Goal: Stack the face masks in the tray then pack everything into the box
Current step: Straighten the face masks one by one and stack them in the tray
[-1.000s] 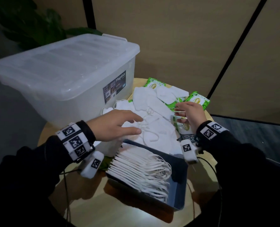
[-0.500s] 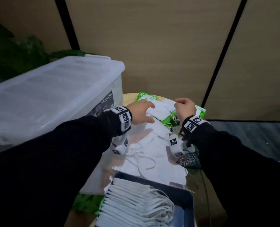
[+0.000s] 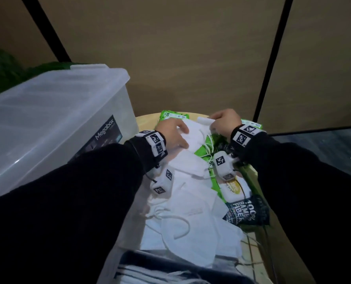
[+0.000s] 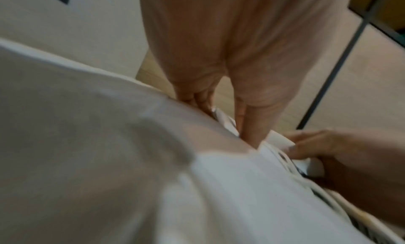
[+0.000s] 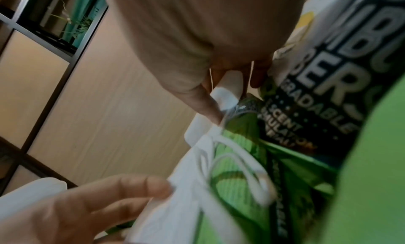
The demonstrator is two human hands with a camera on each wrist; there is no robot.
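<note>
Loose white face masks (image 3: 193, 210) lie piled on the round table between the tray and the green packs. At the far end lies one white mask (image 3: 197, 133). My left hand (image 3: 182, 138) rests on it with straight fingers (image 4: 252, 135). My right hand (image 3: 211, 123) pinches the same mask's far edge (image 5: 228, 90) between thumb and finger. The dark blue tray (image 3: 170, 260) shows at the bottom edge, holding a row of stacked masks (image 3: 150, 276). The clear lidded box (image 3: 47, 119) stands at the left.
Green wipes packs lie under and beside the masks: one at the far edge (image 3: 170, 116), one on the right (image 3: 232, 187) with a dark label. A brown panelled wall (image 3: 191, 58) rises just behind the table. A plant (image 3: 2, 66) sits behind the box.
Both hands moved away from the tray to the far end of the pile. The left hand came down on the far mask, the right hand took its edge. The view tilted forward.
</note>
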